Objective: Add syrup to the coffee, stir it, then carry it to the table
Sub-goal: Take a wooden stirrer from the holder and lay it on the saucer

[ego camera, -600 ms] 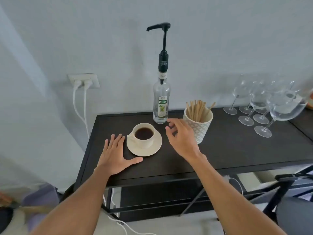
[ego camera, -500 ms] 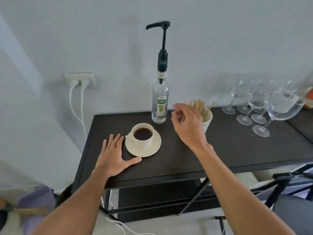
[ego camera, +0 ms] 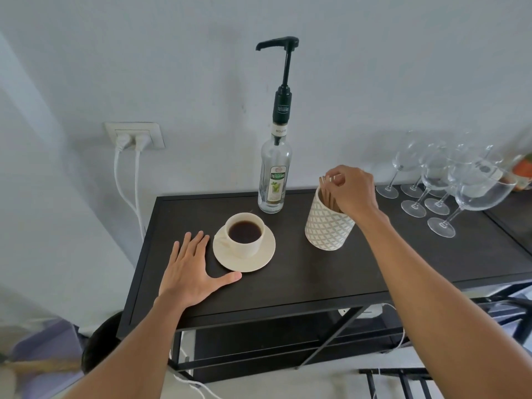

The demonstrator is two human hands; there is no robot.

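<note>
While the left hand [ego camera: 192, 272] lies flat & open on the dark console table [ego camera: 316, 283], palm down, fingers spread, holding nothing, its thumb tip sits just beside the saucer [ego camera: 244, 251]; cup of black coffee [ego camera: 245, 234] stands on that saucer, near the table's front-left; syrup bottle [ego camera: 273, 180] w/ black pump stands upright behind the cup, by the wall; right hand [ego camera: 352, 191] is over the patterned holder [ego camera: 328, 226], fingers curled & pinched around the tops of the wooden stir sticks [ego camera: 326, 187]; can't tell if one is gripped; wine glasses [ego camera: 449, 194] cluster at far right; two plugs sit in the wall socket [ego camera: 135, 135].
</note>
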